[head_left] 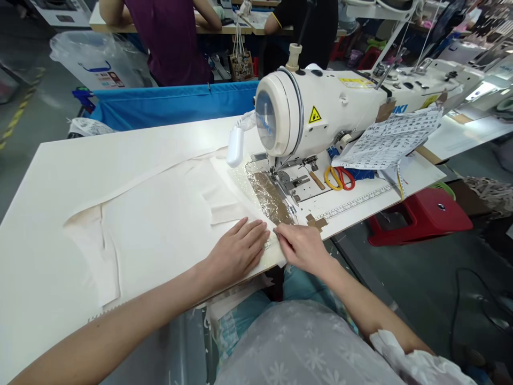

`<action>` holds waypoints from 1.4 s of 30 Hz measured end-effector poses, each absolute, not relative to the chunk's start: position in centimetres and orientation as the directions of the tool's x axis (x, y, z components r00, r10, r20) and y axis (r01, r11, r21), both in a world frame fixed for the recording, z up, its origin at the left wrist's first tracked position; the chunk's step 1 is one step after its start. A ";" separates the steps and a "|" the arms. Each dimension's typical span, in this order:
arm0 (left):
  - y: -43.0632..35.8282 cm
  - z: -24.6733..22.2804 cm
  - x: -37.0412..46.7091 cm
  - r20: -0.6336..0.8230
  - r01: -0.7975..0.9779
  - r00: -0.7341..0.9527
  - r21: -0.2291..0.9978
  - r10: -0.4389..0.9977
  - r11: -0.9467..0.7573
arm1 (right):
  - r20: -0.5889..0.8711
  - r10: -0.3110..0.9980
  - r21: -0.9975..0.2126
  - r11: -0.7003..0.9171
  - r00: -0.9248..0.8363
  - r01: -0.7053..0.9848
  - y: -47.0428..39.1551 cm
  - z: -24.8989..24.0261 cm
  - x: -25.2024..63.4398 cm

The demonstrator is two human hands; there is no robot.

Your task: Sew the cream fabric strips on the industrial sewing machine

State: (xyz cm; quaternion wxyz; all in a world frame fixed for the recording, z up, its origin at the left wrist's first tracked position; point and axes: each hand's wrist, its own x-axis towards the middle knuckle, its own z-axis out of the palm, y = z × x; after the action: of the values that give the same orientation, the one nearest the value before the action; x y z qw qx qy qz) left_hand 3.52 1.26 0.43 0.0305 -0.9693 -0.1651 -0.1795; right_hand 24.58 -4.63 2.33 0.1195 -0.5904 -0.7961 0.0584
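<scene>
A large piece of white fabric [168, 198] is spread over the sewing table, with a folded edge along its far side. My left hand [238, 248] lies flat on this cloth near the table's front edge, fingers stretched out together. Just right of it, my right hand [302, 247] pinches the edge of the fabric between thumb and bent fingers. Ahead of both hands stands a white sewing machine [320, 109], its needle area beyond my fingertips. A small white flap [224, 213] lies on the cloth by my left fingers.
Scissors with yellow and red handles [340, 178] lie on the machine bed. A printed sheet [390, 140] leans against the machine. A red stool [425, 214] stands at right, a blue cloth trough [176, 104] behind the table. Other people sit farther back.
</scene>
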 end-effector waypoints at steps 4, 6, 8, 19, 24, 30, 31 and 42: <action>1.3 0.5 3.5 0.361 0.333 0.879 0.005 0.312 -0.943 | 0.090 0.961 -0.253 0.277 -0.263 0.927 -6.2 2.9 25.9; 1.3 0.7 3.5 0.360 0.341 0.874 0.021 0.325 -0.940 | 0.096 0.965 -0.266 0.262 -0.245 0.928 -6.4 2.8 26.0; 1.3 0.8 3.5 0.365 0.353 0.865 0.042 0.343 -0.935 | 0.108 0.966 -0.260 0.257 -0.237 0.931 -6.2 2.6 25.7; 0.9 0.1 3.5 0.350 0.313 0.889 0.005 0.295 -0.950 | 0.175 0.972 -0.391 0.217 -0.160 0.894 -5.1 1.9 24.6; 0.9 0.1 3.5 0.359 0.306 0.887 0.013 0.290 -0.952 | 0.149 0.969 -0.363 0.238 -0.196 0.901 -4.8 1.9 24.4; 0.9 0.2 3.6 0.360 0.317 0.885 -0.003 0.294 -0.949 | 0.097 0.970 -0.299 0.240 -0.221 0.923 -4.3 2.2 24.2; 0.9 0.2 3.6 0.362 0.320 0.884 -0.007 0.296 -0.947 | 0.084 0.968 -0.285 0.253 -0.238 0.925 -4.5 2.4 24.4; 1.0 0.8 3.5 0.341 0.341 0.879 0.043 0.334 -0.939 | 0.036 0.965 -0.303 0.258 -0.260 0.917 -6.2 3.2 26.3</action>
State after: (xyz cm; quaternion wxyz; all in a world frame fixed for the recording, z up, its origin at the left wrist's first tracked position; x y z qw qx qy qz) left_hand 3.47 1.00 0.77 0.0093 -0.9691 -0.1741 -0.1743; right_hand 26.33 -6.24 3.20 0.1072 -0.5988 -0.7859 0.1111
